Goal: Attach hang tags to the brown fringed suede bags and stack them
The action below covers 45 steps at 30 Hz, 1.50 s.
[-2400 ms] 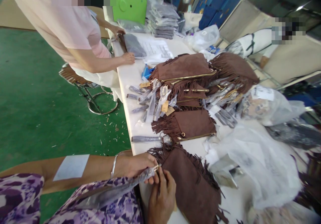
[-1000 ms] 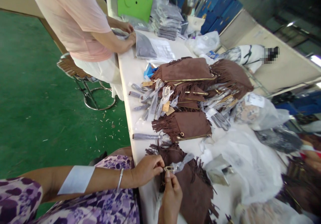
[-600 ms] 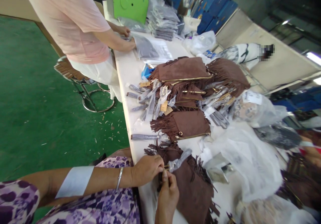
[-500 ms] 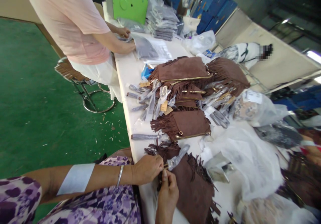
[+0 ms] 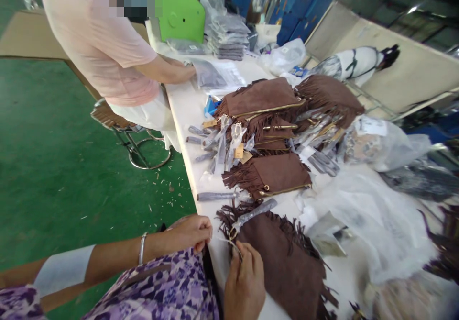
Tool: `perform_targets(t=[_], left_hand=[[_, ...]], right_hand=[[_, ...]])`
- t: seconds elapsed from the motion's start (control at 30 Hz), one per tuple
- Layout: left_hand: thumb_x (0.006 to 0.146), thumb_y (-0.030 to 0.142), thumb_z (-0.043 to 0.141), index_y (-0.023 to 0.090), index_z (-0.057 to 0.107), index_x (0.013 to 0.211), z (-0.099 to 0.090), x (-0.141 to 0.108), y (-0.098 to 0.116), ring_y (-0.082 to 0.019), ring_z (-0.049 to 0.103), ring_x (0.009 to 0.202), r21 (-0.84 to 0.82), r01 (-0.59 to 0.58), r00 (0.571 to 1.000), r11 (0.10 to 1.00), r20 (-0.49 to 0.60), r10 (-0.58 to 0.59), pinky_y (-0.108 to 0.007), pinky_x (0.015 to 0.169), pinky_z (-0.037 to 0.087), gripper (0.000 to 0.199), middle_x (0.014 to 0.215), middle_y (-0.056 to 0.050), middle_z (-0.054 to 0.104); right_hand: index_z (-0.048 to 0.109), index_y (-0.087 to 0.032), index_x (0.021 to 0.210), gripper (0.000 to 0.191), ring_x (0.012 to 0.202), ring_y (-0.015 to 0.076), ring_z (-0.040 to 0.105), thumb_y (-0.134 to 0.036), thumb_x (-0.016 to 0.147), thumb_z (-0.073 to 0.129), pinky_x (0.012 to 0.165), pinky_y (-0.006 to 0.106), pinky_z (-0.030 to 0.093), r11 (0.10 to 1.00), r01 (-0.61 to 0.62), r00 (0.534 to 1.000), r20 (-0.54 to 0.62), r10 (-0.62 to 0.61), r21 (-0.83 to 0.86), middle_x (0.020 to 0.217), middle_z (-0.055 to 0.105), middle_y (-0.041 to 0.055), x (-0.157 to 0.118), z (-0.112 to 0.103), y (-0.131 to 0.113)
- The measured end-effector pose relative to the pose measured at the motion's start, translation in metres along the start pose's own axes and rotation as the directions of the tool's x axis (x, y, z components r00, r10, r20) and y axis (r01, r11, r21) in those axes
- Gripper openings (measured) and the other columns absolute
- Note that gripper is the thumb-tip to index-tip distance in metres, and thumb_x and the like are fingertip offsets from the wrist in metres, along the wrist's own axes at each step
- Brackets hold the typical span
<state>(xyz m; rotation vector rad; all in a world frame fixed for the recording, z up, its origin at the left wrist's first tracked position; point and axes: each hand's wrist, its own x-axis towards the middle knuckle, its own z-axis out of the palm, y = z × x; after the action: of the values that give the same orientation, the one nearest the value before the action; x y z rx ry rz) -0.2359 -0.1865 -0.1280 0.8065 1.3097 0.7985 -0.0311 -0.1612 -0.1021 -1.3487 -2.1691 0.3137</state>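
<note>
A brown suede fringed bag (image 5: 283, 253) lies on the table directly in front of me. Its wrapped strap (image 5: 253, 216) ends in a gold-coloured metal clasp (image 5: 233, 233) at the bag's left corner. A thin pale string (image 5: 220, 238) runs from that clasp to my left hand (image 5: 195, 234), whose fingers are closed in a pinch just off the table edge. Beside the clasp, my right hand (image 5: 245, 281) pinches the string between thumb and forefinger. What lies inside the right hand's curled fingers is hidden.
More fringed bags (image 5: 261, 100) are piled ahead, with wrapped straps and paper tags (image 5: 238, 151) toward the table edge. Plastic bags (image 5: 369, 219) cover the right side. Across the table's left edge, a co-worker in a pink top (image 5: 103, 38) handles flat packages (image 5: 215, 73) near a stool (image 5: 118, 119).
My left hand has drawn away from my right, leaving the string stretched between them. The strap and clasp show more clearly now. The camera view has shifted slightly.
</note>
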Motion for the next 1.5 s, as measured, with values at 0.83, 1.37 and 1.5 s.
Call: perform_targets(t=[0.83, 1.37, 1.5], left_hand=[[0.081, 0.018, 0.052, 0.02, 0.055, 0.083, -0.004, -0.045, 0.021, -0.015, 0.053, 0.07, 0.568, -0.349, 0.926, 0.746, 0.089, 0.366, -0.024, 0.066, 0.04, 0.004, 0.077, 0.0, 0.059], [0.066, 0.046, 0.076, 0.014, 0.062, 0.086, 0.022, -0.015, 0.005, -0.012, 0.056, 0.048, -0.213, 0.14, 0.988, 0.967, 0.091, -0.123, -0.021, 0.046, 0.045, 0.04, 0.064, -0.004, 0.068], [0.067, 0.036, 0.072, 0.014, 0.064, 0.087, 0.021, -0.015, 0.003, -0.011, 0.055, 0.046, -0.195, 0.164, 0.985, 0.967, 0.084, -0.15, -0.02, 0.044, 0.043, 0.031, 0.064, -0.004, 0.068]], right_hand=[[0.06, -0.016, 0.069, 0.041, 0.038, 0.0034, 0.028, -0.054, 0.069, 0.077, 0.039, 0.017, 0.021, -0.169, -0.785, 0.505, 0.773, 0.384, 0.596, 0.044, 0.044, -0.0078, -0.017, 0.031, -0.032], [0.06, -0.017, 0.077, 0.046, 0.037, 0.0036, 0.026, -0.061, 0.071, 0.073, 0.037, 0.016, 0.017, -0.017, -0.77, 0.562, 0.69, 0.455, 0.638, 0.045, 0.044, -0.009, -0.034, 0.039, -0.028], [0.061, -0.017, 0.075, 0.045, 0.037, 0.0044, 0.027, -0.061, 0.073, 0.069, 0.037, 0.017, 0.019, 0.105, -0.773, 0.592, 0.653, 0.471, 0.625, 0.047, 0.046, -0.0075, -0.032, 0.034, -0.033]])
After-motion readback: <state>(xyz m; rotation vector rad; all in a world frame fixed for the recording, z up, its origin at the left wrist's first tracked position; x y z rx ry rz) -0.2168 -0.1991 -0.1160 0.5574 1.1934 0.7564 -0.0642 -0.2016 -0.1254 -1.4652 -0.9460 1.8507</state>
